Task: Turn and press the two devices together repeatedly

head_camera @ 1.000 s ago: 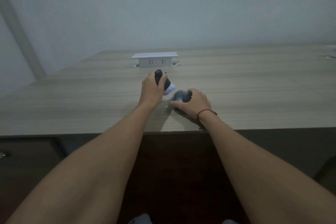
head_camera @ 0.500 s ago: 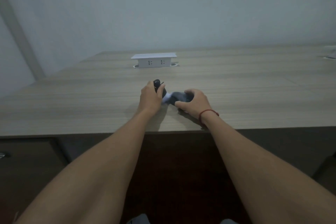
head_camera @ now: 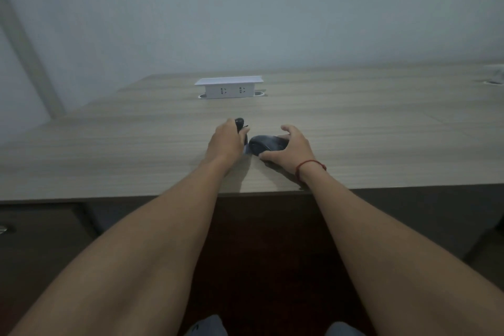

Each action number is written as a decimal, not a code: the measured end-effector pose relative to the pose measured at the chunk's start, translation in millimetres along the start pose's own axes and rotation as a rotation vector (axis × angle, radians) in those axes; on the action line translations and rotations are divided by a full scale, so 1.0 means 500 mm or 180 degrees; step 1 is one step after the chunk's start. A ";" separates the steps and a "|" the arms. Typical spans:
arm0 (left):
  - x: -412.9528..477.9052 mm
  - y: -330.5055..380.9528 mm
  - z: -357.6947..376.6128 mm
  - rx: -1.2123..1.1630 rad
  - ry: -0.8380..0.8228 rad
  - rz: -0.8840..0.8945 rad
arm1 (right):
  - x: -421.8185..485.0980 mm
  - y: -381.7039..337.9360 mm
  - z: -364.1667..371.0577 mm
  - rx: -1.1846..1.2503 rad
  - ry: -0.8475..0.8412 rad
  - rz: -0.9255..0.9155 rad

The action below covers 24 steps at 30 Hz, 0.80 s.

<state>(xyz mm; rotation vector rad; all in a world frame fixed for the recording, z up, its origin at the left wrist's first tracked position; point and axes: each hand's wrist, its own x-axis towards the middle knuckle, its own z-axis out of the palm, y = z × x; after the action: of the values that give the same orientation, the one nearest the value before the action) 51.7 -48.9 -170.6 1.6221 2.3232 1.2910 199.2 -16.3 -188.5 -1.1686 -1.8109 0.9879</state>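
Small black handheld object (head_camera: 240,125) mostly hidden inside the left hand (head_camera: 226,142), pale piece (head_camera: 246,150) between the hands too dim to identify, far-right white item (head_camera: 495,75) cut off

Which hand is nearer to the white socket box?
Left. The left hand lies almost straight before the socket box; the right hand is further right.

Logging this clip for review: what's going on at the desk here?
A person sits at a wooden desk with both arms stretched forward. The left hand grips a small dark object, and something pale shows just below it; what they are is too dim to tell. The right hand cups a dark computer mouse that rests on the desk, fingers curled over its far side. A white socket box stands farther back.
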 end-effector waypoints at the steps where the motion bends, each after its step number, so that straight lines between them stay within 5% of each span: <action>1: -0.001 -0.007 -0.003 -0.0010 0.0002 -0.0020 | -0.001 0.000 0.000 0.0011 -0.0016 0.0005; 10: 0.011 0.054 -0.013 -0.0751 0.0236 0.0455 | -0.003 -0.003 -0.001 0.0084 -0.0001 0.0018; 17: 0.018 0.013 0.005 0.0023 -0.0099 -0.0093 | -0.006 -0.002 -0.005 0.0123 0.0011 -0.0007; 24: 0.000 0.014 0.010 -0.0724 0.0352 -0.0049 | -0.004 0.000 0.003 0.0110 0.0073 0.0061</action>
<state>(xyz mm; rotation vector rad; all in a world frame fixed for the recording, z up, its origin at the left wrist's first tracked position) 59.4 -45.0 -169.1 1.4952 2.1448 1.6121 198.4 -18.7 -189.3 -1.1735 -1.7609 1.0089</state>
